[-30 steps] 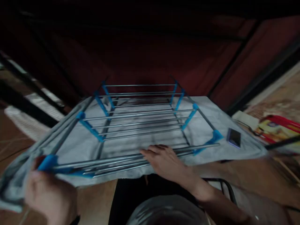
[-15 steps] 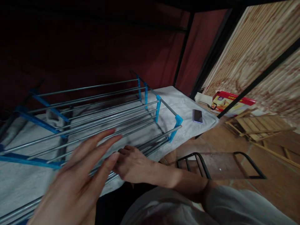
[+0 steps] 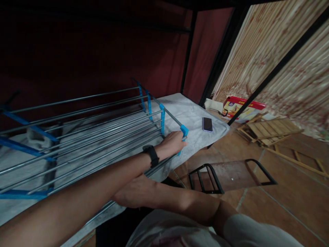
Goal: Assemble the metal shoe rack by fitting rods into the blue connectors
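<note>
A drying rack [image 3: 102, 142] with metal rods and blue plastic brackets lies across a grey cloth-covered surface [image 3: 177, 101]. My left hand [image 3: 172, 142], with a black watch on its wrist, reaches across to the rack's right end. Its fingers close round the outer rod beside the blue corner bracket [image 3: 184, 130]. My right hand [image 3: 136, 192] is below the left forearm, curled at the rack's near rods. The forearm hides most of the right fingers.
A phone [image 3: 207, 124] lies on the cloth beyond the rack's right end. A black metal-framed stand [image 3: 228, 176], a folded wooden chair [image 3: 275, 130] and a red and yellow box [image 3: 244, 108] are on the tiled floor. Black posts rise around the surface.
My left hand, open over the near rods before, has crossed over my right arm and taken hold at the rack's right end. The view has shifted slightly right.
</note>
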Demonstrator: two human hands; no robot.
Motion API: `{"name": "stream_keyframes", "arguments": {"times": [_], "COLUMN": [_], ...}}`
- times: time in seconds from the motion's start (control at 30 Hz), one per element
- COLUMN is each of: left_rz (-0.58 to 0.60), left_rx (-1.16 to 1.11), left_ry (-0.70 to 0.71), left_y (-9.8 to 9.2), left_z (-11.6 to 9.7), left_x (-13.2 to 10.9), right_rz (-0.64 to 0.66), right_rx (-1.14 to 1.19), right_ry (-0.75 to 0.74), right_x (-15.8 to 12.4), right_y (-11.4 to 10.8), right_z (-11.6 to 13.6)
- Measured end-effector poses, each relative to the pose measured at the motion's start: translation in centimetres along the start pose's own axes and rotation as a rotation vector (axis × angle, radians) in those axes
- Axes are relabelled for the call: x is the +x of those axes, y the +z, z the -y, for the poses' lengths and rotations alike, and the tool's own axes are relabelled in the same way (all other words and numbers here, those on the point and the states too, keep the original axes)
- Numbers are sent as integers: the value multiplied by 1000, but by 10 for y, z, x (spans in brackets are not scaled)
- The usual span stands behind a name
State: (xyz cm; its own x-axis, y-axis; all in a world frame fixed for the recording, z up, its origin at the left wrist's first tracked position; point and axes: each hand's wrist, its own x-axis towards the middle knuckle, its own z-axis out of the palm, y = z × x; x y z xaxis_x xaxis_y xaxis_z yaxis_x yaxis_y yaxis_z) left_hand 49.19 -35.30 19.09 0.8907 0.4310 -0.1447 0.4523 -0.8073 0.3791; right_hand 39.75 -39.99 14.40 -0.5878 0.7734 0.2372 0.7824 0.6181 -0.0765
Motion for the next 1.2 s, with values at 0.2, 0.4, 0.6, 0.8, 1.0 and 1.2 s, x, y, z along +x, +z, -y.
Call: {"name": "stream_keyframes", "arguments": {"times": [0.2,0.4,0.6,0.8,1.0,1.2], "left_rz": [-90,-123,-88,-100,-139,-119], "left_rx": [-123,-53,-40,-43,-123,-170], "left_ry": [-30,-8,24,-26,-16,-22], "left_y": [16,22,14,13,23,17], "left_z": [4,5,5,6,13,14], "left_x": [8,13,10,12,20,19], "right_rz": [-138,-459,-959,-966,-952,-944], "right_rx": [-120,14,189,732,1004,1016], "right_ry": [-158,64,636,953,938,942], "right_x": [-40,-133,-163,-158,-163,-162], "right_y": [-6,-8,-46,-36,-19,-19], "right_z": [-5,-43,-92,-143,-149,-147]}}
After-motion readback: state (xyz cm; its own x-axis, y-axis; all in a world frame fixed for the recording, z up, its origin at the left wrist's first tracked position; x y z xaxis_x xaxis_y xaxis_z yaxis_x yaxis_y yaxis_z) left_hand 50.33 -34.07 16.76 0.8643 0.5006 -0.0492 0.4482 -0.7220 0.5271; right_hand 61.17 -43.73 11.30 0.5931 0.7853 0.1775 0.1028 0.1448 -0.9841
